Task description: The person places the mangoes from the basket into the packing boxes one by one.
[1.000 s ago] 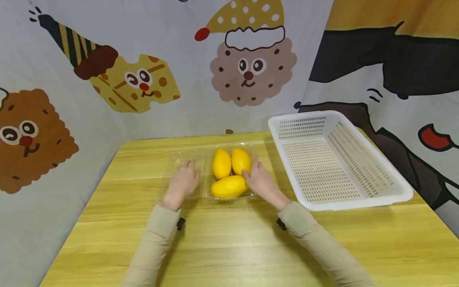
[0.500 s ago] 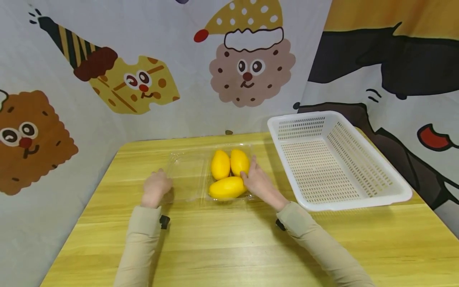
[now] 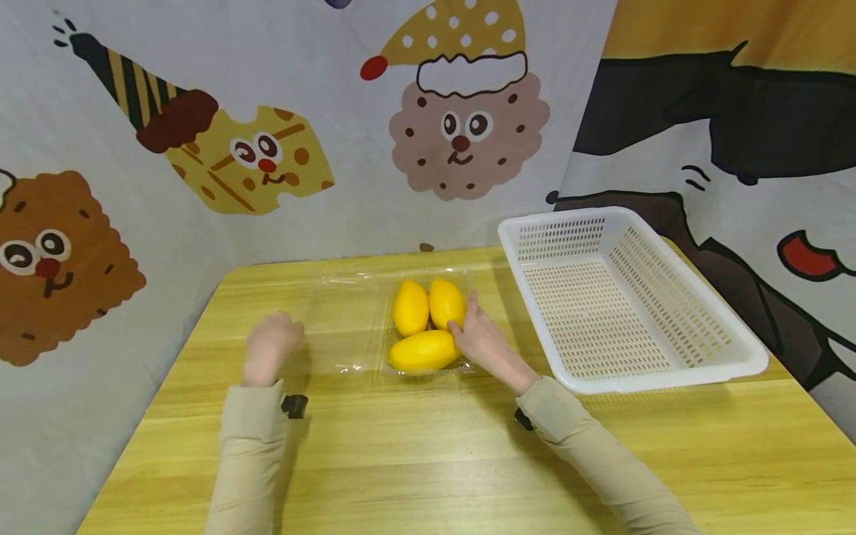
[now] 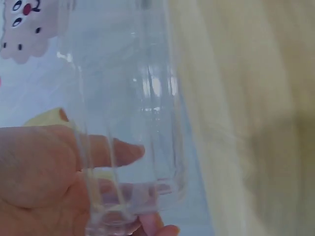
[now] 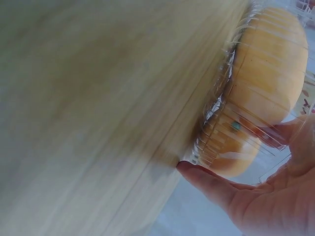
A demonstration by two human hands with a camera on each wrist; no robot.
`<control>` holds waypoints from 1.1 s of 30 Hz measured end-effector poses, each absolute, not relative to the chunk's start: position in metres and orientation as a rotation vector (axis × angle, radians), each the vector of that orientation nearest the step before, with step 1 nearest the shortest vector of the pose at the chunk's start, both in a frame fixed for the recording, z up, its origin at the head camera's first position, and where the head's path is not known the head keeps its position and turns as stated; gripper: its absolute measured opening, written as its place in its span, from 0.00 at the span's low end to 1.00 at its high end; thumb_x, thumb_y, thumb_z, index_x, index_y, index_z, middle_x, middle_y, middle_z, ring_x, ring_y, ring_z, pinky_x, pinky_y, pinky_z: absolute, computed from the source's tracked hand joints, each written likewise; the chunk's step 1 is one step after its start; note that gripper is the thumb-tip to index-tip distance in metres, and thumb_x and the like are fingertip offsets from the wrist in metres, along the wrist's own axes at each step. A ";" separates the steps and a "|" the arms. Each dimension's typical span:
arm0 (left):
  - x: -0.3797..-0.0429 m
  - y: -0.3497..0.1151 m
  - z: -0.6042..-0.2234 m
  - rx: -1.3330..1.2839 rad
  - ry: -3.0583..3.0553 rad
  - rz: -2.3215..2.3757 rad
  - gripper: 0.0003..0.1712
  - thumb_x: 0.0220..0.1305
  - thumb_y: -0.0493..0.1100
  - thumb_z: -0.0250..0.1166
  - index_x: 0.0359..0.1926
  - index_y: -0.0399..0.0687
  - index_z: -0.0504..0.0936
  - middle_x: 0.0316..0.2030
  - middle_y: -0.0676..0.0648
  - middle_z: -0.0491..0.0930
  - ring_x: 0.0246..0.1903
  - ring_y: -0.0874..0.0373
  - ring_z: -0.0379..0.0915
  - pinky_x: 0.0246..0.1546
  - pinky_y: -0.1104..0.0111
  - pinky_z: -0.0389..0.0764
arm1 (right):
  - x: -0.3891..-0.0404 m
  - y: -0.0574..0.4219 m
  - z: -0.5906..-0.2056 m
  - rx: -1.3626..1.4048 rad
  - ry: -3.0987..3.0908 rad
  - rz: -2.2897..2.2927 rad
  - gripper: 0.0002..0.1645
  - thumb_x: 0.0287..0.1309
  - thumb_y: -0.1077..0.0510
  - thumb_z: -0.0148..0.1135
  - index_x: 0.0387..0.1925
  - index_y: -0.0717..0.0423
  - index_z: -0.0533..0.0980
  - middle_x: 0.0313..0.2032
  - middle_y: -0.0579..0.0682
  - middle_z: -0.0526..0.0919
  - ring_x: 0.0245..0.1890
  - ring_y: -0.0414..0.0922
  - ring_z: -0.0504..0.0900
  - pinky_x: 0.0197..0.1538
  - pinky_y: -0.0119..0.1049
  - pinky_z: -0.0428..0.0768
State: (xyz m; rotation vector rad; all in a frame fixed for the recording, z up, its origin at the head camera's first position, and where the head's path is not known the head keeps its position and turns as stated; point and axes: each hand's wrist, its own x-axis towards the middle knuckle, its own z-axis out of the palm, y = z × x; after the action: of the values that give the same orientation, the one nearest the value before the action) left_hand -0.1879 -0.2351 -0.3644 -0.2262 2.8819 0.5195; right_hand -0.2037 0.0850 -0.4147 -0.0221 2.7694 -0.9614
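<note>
Three yellow mangoes lie in the right half of a clear plastic clamshell container. Its lid is folded out to the left, with its outer side raised. My left hand pinches that outer edge; in the left wrist view the thumb and fingers hold the clear lid wall between them. On the container's right side, my right hand grips the wall, thumb over the rim beside a mango. In the right wrist view a fingertip sits low by the table, outside the ribbed wall.
A white slotted plastic basket stands on the right of the wooden table, with nothing visible in it. Behind the table hangs a cloth with cartoon prints. The left table edge runs beside the left forearm.
My left hand has moved left from over the lid to its outer edge, and that edge has come up off the table. My right hand stays at the container's right side.
</note>
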 end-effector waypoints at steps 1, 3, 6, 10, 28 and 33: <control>-0.187 -0.234 -0.361 -0.226 2.907 0.522 0.20 0.65 0.40 0.41 0.15 0.47 0.60 0.14 0.49 0.59 0.16 0.58 0.56 0.14 0.70 0.62 | -0.204 0.085 -0.415 -0.022 2.768 -0.964 0.50 0.69 0.47 0.48 0.73 0.65 0.31 0.69 0.70 0.57 0.14 0.41 0.68 0.19 0.32 0.72; -0.185 -0.232 -0.354 -0.241 2.939 0.536 0.19 0.63 0.38 0.41 0.14 0.47 0.58 0.14 0.48 0.59 0.16 0.58 0.55 0.13 0.71 0.62 | -0.204 0.085 -0.414 -0.018 2.764 -0.968 0.50 0.69 0.47 0.48 0.73 0.65 0.31 0.69 0.70 0.56 0.13 0.41 0.68 0.19 0.32 0.72; -0.182 -0.228 -0.345 -0.227 3.015 0.542 0.17 0.63 0.35 0.41 0.16 0.45 0.59 0.19 0.42 0.62 0.17 0.55 0.55 0.13 0.70 0.62 | -0.204 0.084 -0.414 -0.009 2.760 -0.968 0.50 0.69 0.47 0.48 0.73 0.64 0.31 0.69 0.70 0.56 0.12 0.40 0.66 0.17 0.31 0.71; -0.179 -0.222 -0.333 -0.209 3.069 0.554 0.15 0.65 0.34 0.40 0.22 0.37 0.66 0.20 0.42 0.62 0.16 0.56 0.54 0.12 0.71 0.61 | -0.205 0.084 -0.415 -0.003 2.756 -0.964 0.50 0.69 0.47 0.48 0.73 0.63 0.30 0.69 0.69 0.56 0.11 0.38 0.64 0.15 0.29 0.69; -0.157 -0.175 -0.289 -0.076 3.408 0.511 0.24 0.66 0.36 0.41 0.56 0.30 0.74 0.39 0.27 0.81 0.12 0.45 0.66 0.07 0.64 0.63 | -0.199 0.071 -0.415 -0.069 2.713 -1.034 0.51 0.68 0.49 0.50 0.73 0.62 0.28 0.64 0.70 0.65 0.10 0.37 0.63 0.13 0.27 0.68; -0.149 -0.157 -0.286 0.048 3.494 0.522 0.22 0.65 0.35 0.45 0.52 0.28 0.77 0.45 0.30 0.82 0.10 0.53 0.60 0.06 0.71 0.57 | -0.198 0.067 -0.416 -0.098 2.715 -1.037 0.51 0.68 0.50 0.50 0.73 0.63 0.29 0.70 0.69 0.55 0.12 0.39 0.67 0.17 0.28 0.71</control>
State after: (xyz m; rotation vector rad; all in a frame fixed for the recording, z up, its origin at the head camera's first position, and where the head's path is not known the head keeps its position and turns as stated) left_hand -0.1490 -0.1567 -0.2857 0.0485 3.4943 0.5224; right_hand -0.1978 0.0668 -0.4161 -0.0985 2.7153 -1.0366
